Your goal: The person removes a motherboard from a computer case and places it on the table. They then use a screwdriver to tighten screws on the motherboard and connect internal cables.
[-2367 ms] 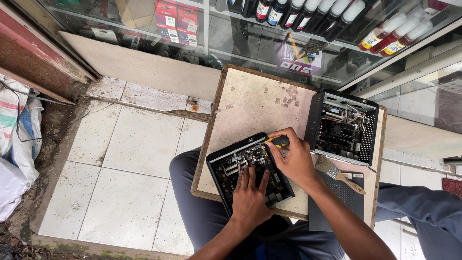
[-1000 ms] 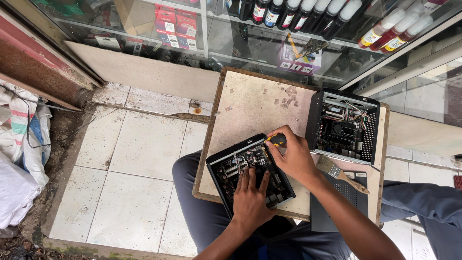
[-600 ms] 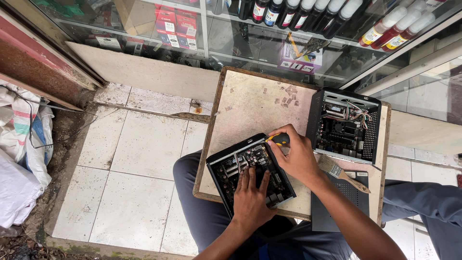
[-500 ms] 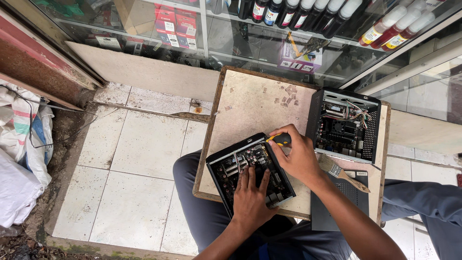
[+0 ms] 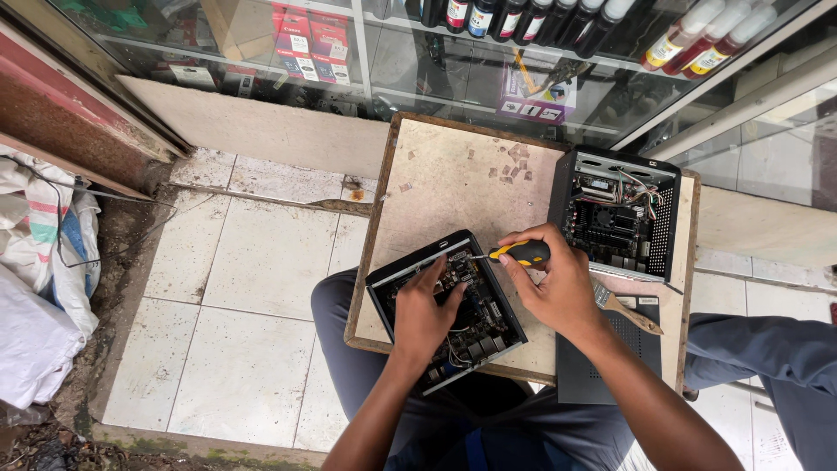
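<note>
A small open black computer case [image 5: 390,277] with its circuit board exposed lies at the near edge of a worn wooden board [image 5: 453,187] across my lap. My left hand [image 5: 424,311] rests flat inside that case, fingers spread on the board. My right hand [image 5: 555,283] grips a screwdriver [image 5: 517,253] with a yellow and black handle, its tip pointing left into the case's far edge. A second open case [image 5: 619,214] with wires stands at the board's right side.
A paintbrush [image 5: 626,310] and a flat dark cover panel [image 5: 610,366] lie right of my right hand. A glass display cabinet [image 5: 488,52] with bottles stands behind. White tiles [image 5: 235,305] cover the floor at left, with sacks [image 5: 39,279] beyond. Another person's leg [image 5: 767,358] is at right.
My right hand has shifted slightly with the screwdriver at the case's far edge. My left hand stays in the case. The view has barely moved.
</note>
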